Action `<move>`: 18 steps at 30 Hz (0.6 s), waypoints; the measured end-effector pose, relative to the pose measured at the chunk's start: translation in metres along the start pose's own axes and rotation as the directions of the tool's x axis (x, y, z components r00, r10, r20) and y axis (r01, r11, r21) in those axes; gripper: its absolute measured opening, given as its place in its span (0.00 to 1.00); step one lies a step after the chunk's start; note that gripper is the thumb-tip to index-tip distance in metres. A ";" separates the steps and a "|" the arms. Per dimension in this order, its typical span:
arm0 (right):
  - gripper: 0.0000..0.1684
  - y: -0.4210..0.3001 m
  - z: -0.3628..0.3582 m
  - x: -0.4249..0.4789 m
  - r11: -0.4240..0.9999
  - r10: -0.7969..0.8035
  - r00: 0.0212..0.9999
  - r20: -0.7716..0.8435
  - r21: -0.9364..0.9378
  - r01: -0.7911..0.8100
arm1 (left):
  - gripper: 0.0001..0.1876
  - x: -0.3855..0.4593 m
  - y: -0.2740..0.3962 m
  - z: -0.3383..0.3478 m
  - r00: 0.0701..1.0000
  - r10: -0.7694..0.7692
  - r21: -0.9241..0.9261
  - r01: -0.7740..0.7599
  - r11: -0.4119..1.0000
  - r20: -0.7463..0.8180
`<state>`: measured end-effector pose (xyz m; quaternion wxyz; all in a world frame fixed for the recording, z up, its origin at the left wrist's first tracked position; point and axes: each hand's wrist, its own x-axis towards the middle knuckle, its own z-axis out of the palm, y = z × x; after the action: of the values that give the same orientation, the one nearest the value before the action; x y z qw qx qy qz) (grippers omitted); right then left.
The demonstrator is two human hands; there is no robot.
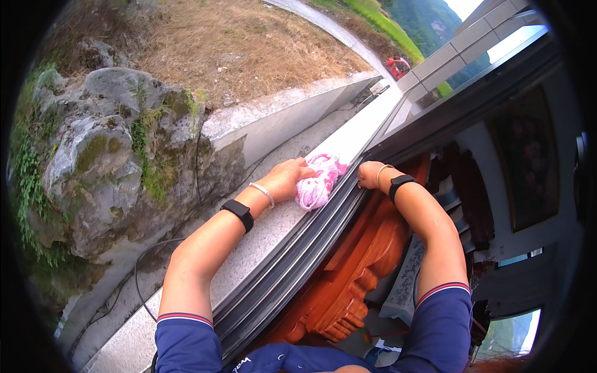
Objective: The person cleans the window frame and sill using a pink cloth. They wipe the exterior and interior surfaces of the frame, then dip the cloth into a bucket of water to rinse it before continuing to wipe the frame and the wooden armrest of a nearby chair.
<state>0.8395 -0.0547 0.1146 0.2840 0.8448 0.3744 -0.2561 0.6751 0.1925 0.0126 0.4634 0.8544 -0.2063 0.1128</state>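
My left hand [288, 179] grips a crumpled pink-and-white cloth [318, 183], which rests on the pale stone window sill [261, 238] against the outer edge of the track. My right hand [371, 174] is at the inner side of the dark metal sliding-window track [298, 261], close to the window's dark frame. Its fingers are curled and partly hidden, so whether they hold the frame does not show. Several parallel rails run along the track between my arms.
Inside, carved reddish-brown wooden furniture [359, 270] stands right below the track. Outside lie a narrow concrete channel, a black cable [136, 275], a low concrete wall [289, 112] and a large rock [102, 154]. A tiled pillar [447, 58] rises at the far end.
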 end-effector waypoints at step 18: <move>0.35 0.004 -0.042 0.001 0.810 -0.082 0.937 -0.340 0.525 0.261 | 0.19 -0.001 -0.013 -0.002 0.997 -0.071 -0.285 0.068 0.956 -0.001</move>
<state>0.8525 -0.0287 0.1446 -0.0625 0.8817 0.3965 -0.2478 0.6804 0.2006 0.0038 0.5863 0.7849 -0.1876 0.0704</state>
